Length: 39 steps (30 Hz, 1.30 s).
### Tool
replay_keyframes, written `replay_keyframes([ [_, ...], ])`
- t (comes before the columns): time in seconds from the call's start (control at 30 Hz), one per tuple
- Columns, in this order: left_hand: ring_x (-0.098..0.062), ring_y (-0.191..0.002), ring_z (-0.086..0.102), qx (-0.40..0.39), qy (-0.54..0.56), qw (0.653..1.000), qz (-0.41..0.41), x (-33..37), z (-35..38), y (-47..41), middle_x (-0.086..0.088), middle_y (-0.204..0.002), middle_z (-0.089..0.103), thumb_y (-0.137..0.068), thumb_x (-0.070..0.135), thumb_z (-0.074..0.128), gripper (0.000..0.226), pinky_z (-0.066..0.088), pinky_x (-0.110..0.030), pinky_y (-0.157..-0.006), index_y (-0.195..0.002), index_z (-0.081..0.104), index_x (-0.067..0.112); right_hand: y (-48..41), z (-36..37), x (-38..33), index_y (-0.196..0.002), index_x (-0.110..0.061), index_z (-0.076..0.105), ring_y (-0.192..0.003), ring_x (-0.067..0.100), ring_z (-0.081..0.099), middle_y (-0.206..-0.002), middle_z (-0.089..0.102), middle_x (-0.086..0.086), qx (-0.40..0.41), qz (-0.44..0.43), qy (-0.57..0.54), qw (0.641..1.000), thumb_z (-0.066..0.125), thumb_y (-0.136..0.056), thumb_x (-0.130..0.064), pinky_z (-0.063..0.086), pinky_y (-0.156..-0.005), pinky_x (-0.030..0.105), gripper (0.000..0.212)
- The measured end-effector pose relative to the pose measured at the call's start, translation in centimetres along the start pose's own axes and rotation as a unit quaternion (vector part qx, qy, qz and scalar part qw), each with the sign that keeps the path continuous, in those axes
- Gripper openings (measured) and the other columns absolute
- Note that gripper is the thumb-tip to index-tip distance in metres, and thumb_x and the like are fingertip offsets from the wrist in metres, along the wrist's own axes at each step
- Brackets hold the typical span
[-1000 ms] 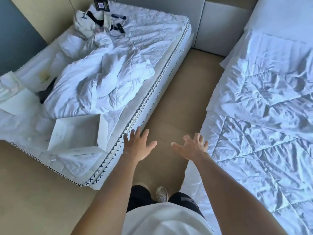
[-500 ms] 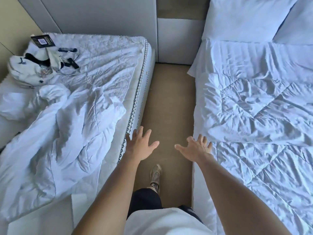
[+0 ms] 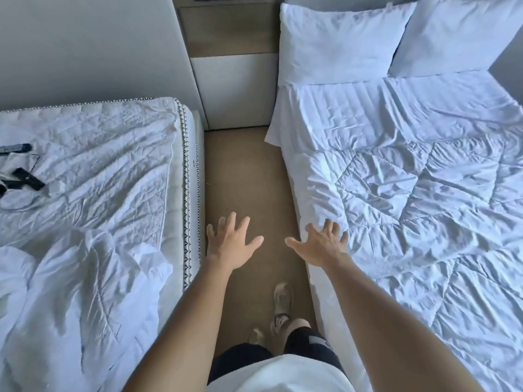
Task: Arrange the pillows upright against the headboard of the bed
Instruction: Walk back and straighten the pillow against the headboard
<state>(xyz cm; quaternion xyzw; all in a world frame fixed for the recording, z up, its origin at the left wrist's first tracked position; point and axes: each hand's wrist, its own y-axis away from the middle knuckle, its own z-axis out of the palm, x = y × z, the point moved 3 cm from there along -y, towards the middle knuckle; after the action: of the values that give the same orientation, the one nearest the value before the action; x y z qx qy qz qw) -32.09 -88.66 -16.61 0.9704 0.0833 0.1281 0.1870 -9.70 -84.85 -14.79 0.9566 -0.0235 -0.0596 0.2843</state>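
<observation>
Two white pillows lean at the head of the right bed: the nearer pillow [image 3: 336, 41] on the left, the second pillow [image 3: 455, 32] to its right, partly cut off by the frame. A rumpled white quilt [image 3: 418, 210] covers that bed below a flat sheet. My left hand [image 3: 232, 241] hangs open over the floor aisle, holding nothing. My right hand [image 3: 322, 244] is open too, fingers spread at the quilt's left edge. Both hands are far short of the pillows.
A second bed [image 3: 93, 171] on the left carries a crumpled white duvet [image 3: 79, 301] and dark straps [image 3: 22, 179]. A narrow tan floor aisle [image 3: 249, 179] runs between the beds to a white nightstand [image 3: 235, 89]. My feet stand in the aisle.
The view has swung right and forward along the aisle, bringing both pillows and the nightstand fully into sight. My hands stay open and outstretched; the right one now reaches the quilt's edge.
</observation>
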Motion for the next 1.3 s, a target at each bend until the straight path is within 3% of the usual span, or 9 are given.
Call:
replay_keyframes([
  [0.17, -0.032, -0.149, 0.018, 0.002, -0.027, 0.999, 0.027, 1.8, -3.8, -9.8, -0.009, -0.166, 0.016, -0.094, 0.071, 0.034, 0.074, 0.014, -0.061, -0.119, -0.154, 0.029, 0.029, -8.6, -4.5, -0.3, -0.141, -0.029, 0.044, -0.148, 0.037, 0.006, -0.158, 0.018, 0.017, 0.006, 0.026, -0.004, 1.0, 0.035, -0.076, -0.081, 0.002, -0.116, 0.061, 0.084],
  [0.47, -0.031, -0.151, 0.013, 0.011, -0.043, 0.998, 0.048, 6.7, -11.6, -28.5, -0.009, -0.166, 0.013, -0.095, 0.071, 0.03, 0.074, 0.01, -0.061, -0.12, -0.155, 0.026, 0.029, -25.8, -15.0, -1.3, -0.136, -0.027, 0.048, -0.143, 0.036, 0.017, -0.149, 0.028, 0.015, 0.023, 0.042, -0.027, 0.998, 0.035, -0.075, -0.082, 0.009, -0.116, 0.06, 0.083],
  [1.0, -0.031, -0.154, 0.006, -0.017, -0.071, 0.993, 0.095, 11.0, -22.1, -56.6, -0.006, -0.169, 0.007, -0.094, 0.072, 0.029, 0.075, 0.005, -0.061, -0.121, -0.157, 0.021, 0.031, -49.0, -29.4, -5.4, -0.138, -0.027, 0.047, -0.145, 0.036, 0.013, -0.154, 0.023, 0.016, 0.023, 0.083, -0.057, 0.995, 0.038, -0.076, -0.085, 0.006, -0.117, 0.06, 0.085],
  [1.3, -0.032, -0.154, 0.007, -0.021, -0.076, 0.99, 0.115, 12.9, -31.1, -76.0, -0.007, -0.169, 0.007, -0.094, 0.074, 0.028, 0.078, 0.008, -0.061, -0.121, -0.158, 0.019, 0.03, -64.2, -41.2, -10.0, -0.135, -0.029, 0.049, -0.14, 0.034, 0.02, -0.145, 0.03, 0.012, 0.057, 0.108, -0.076, 0.99, 0.04, -0.077, -0.083, 0.012, -0.116, 0.055, 0.08],
])
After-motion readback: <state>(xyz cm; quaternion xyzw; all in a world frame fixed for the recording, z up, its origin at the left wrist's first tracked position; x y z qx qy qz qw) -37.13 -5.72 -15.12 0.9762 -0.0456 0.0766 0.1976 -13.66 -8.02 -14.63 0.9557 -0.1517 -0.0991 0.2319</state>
